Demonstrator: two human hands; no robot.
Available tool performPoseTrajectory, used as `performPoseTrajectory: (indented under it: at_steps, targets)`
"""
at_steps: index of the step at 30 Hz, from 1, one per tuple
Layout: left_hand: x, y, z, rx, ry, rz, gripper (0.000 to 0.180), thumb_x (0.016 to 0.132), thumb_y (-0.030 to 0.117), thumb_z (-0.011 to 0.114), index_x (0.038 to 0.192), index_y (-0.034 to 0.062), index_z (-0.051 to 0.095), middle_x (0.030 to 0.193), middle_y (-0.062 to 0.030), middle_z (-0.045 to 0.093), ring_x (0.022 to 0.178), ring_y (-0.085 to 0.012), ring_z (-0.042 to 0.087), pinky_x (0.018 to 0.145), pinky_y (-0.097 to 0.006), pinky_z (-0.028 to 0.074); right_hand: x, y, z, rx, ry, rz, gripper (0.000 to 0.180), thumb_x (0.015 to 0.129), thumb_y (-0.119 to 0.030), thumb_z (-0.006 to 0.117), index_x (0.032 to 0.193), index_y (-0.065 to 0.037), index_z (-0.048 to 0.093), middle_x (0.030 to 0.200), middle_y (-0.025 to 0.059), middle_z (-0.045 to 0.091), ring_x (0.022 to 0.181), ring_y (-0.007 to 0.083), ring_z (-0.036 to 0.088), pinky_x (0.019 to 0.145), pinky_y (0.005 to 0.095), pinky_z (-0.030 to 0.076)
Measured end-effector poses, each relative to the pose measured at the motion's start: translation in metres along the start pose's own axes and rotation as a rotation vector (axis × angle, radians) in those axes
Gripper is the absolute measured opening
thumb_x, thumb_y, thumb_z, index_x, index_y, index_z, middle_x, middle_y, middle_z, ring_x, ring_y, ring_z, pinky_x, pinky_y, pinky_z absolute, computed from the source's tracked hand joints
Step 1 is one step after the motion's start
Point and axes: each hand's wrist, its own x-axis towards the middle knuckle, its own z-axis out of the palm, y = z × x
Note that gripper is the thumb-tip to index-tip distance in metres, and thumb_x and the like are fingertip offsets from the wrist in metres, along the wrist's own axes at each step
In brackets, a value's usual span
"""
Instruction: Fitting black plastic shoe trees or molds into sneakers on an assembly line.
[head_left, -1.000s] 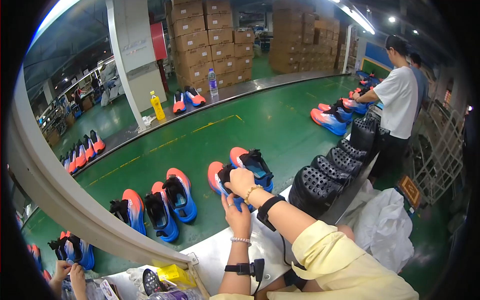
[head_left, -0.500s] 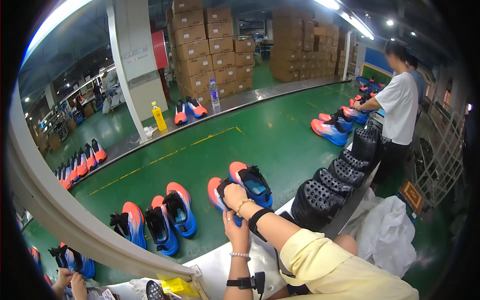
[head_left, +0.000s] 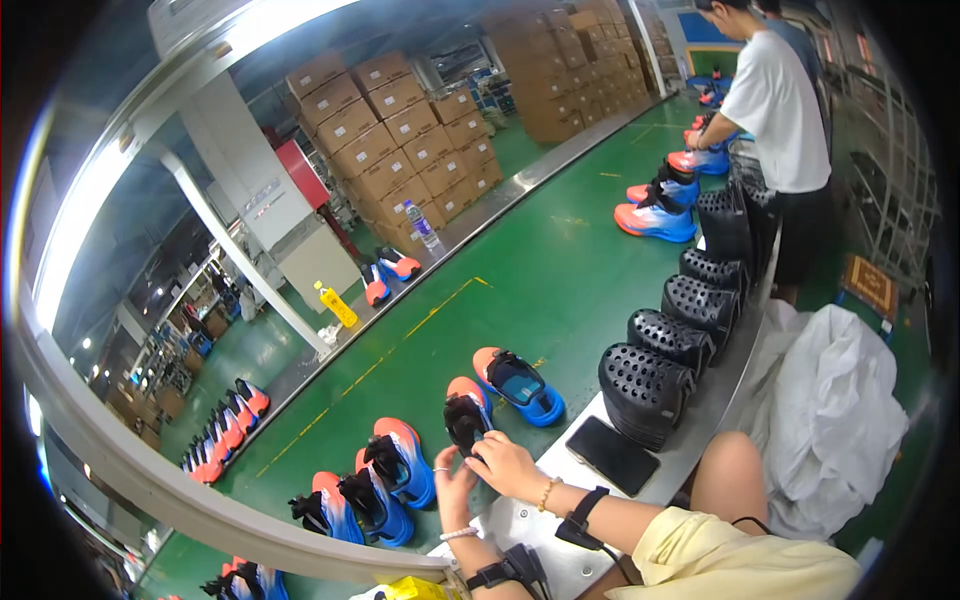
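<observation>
1. Two hands on one shoe (head_left: 466, 418) right now. The left hand (head_left: 452, 488) is cupped against its near end from below, and the right hand (head_left: 508, 465) has its fingers curled over the heel side. So both are closed around the shoe, not spread wide. How tight the hold is, can't tell from this angle.

2. Where it sits: on the green belt (head_left: 560, 290) at the near edge, just past the steel ledge (head_left: 545, 520), with its twin shoe (head_left: 520, 385) just beside it to the right.

3. What could go wrong, my guess: the shoe is right at the belt edge, so a loose grip could let it tip off toward the ledge. The dark phone (head_left: 612, 455) lies flat on that ledge near the right wrist, and a careless elbow sweep could knock it. The twin is close enough that a sideways tug might shove it out of line.

4. Looks: blue sides fading into an orange-red toe and sole rim, black tongue and collar, chunky sporty shape. Matches the other pairs (head_left: 385, 480) lined up to the left. The black perforated clogs (head_left: 645, 385) stacked along the ledge are a totally different style.
</observation>
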Motion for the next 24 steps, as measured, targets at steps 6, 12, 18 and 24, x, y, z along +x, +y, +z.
performPoseTrajectory:
  at_steps: [6, 12, 18, 24]
  targets:
    - [0.081, 0.024, -0.025, 0.328, -0.017, 0.225, 0.076, 0.074, 0.003, 0.077, 0.139, 0.0059, 0.038, 0.130, -0.0119, 0.053, 0.111, -0.0199, 0.057, 0.089, -0.034, 0.050, -0.007, -0.005, 0.019, 0.164, 0.066, -0.026, 0.031, 0.091, -0.034, 0.059, 0.096, -0.003, 0.061, 0.102, 0.0172, 0.064, 0.111, 0.0340, 0.058, 0.089, 0.0416, 0.050]
    - [0.106, 0.027, -0.018, 0.535, -0.258, 0.142, 0.050, 0.071, 0.011, 0.082, 0.115, 0.0015, 0.061, 0.098, -0.0066, 0.068, 0.086, -0.0177, 0.063, 0.079, -0.032, 0.052, -0.010, 0.004, 0.017, 0.244, 0.059, 0.017, 0.029, 0.091, -0.032, 0.060, 0.096, -0.003, 0.058, 0.110, 0.0176, 0.062, 0.116, 0.0344, 0.056, 0.091, 0.0426, 0.049]
    - [0.095, 0.008, -0.005, 0.910, 0.096, 0.400, 0.043, 0.068, 0.010, 0.076, 0.108, 0.0000, 0.065, 0.095, -0.0138, 0.071, 0.085, -0.0216, 0.068, 0.078, -0.034, 0.054, -0.013, -0.001, 0.016, 0.293, 0.036, 0.027, 0.032, 0.092, -0.034, 0.059, 0.099, -0.003, 0.059, 0.110, 0.0190, 0.063, 0.120, 0.0348, 0.054, 0.094, 0.0428, 0.047]
    - [0.089, 0.019, -0.015, 0.943, 0.052, 0.272, 0.050, 0.069, 0.013, 0.079, 0.114, 0.0005, 0.063, 0.102, -0.0116, 0.071, 0.091, -0.0207, 0.067, 0.083, -0.034, 0.053, -0.015, 0.005, 0.017, 0.322, 0.003, 0.006, 0.032, 0.093, -0.034, 0.057, 0.100, -0.002, 0.060, 0.113, 0.0189, 0.063, 0.120, 0.0335, 0.054, 0.095, 0.0421, 0.047]
